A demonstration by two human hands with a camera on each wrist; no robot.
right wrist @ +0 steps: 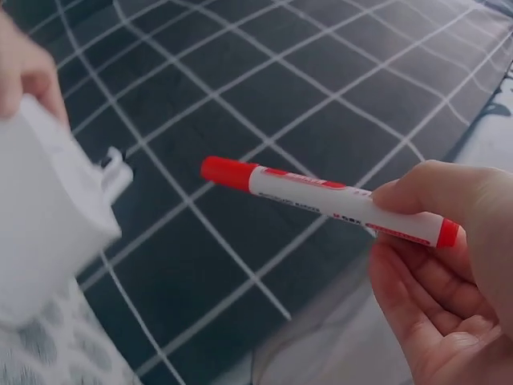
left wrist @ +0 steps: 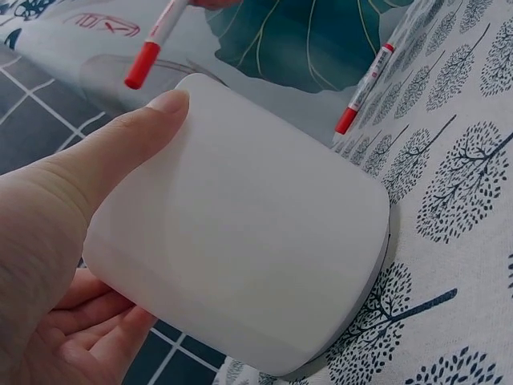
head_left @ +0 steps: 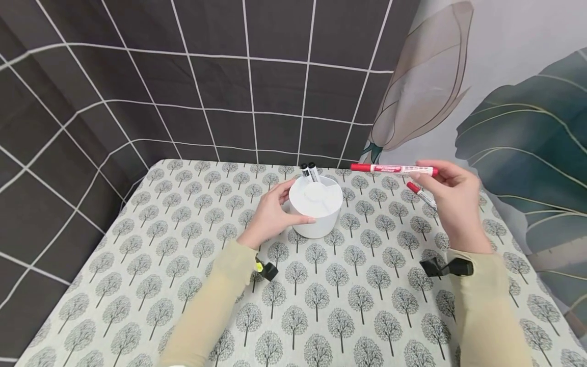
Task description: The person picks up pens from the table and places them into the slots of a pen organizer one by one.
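My left hand (head_left: 271, 210) grips the white round pen holder (head_left: 320, 225), thumb across its near rim and fingers around its far left side. Two black-capped markers (head_left: 314, 172) stand together at the back of this holder, which has dividers inside. Off to the right, my right hand (head_left: 455, 196) pinches a red whiteboard marker (head_left: 390, 169) near its tail end. In the right wrist view the marker (right wrist: 313, 192) lies roughly level, its red cap pointing toward the holder (right wrist: 48, 216). Thumb and fingers meet around the white barrel.
Another red-capped marker (head_left: 422, 194) lies on the tree-print tablecloth (head_left: 316, 300), beyond the right hand. Behind the table hangs a dark grid-patterned cloth (head_left: 220, 81). A leaf-print curtain (head_left: 518, 122) hangs along the right side.
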